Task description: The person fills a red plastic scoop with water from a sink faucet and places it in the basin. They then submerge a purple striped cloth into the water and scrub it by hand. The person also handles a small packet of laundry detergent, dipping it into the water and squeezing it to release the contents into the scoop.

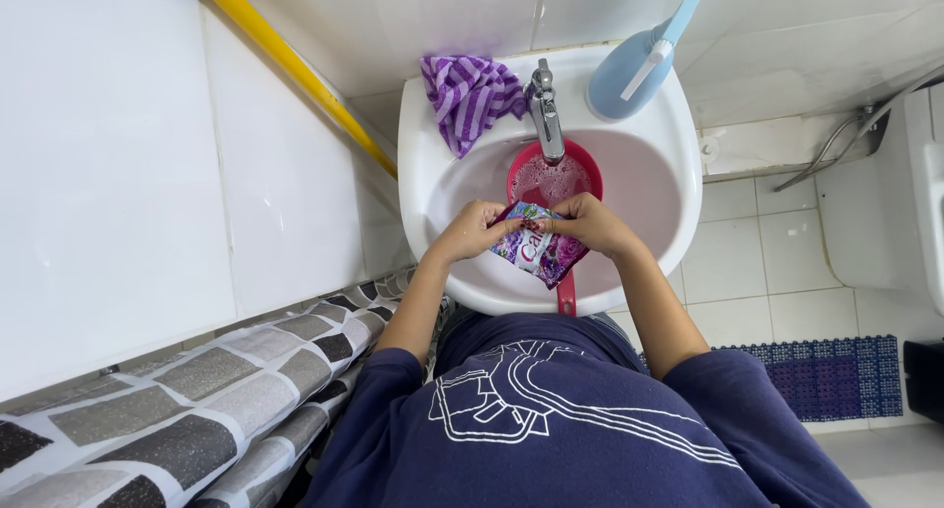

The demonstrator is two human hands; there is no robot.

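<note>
Both hands, left hand [475, 229] and right hand [588, 223], are pinching the top edge of 1 purple sachet [537, 250], holding it over the white sink [669, 144] just above a pink scoop [551, 180] sitting under the tap [546, 115].

A white washbasin [669, 188] is carrying everything here. A pink dipper [551, 179] of foamy water is sitting in its bowl under the chrome tap [546, 115]. A purple striped cloth [470, 95] is hanging over the rear left rim, and a blue spray bottle [629, 70] is lying on the rear right rim.
</note>
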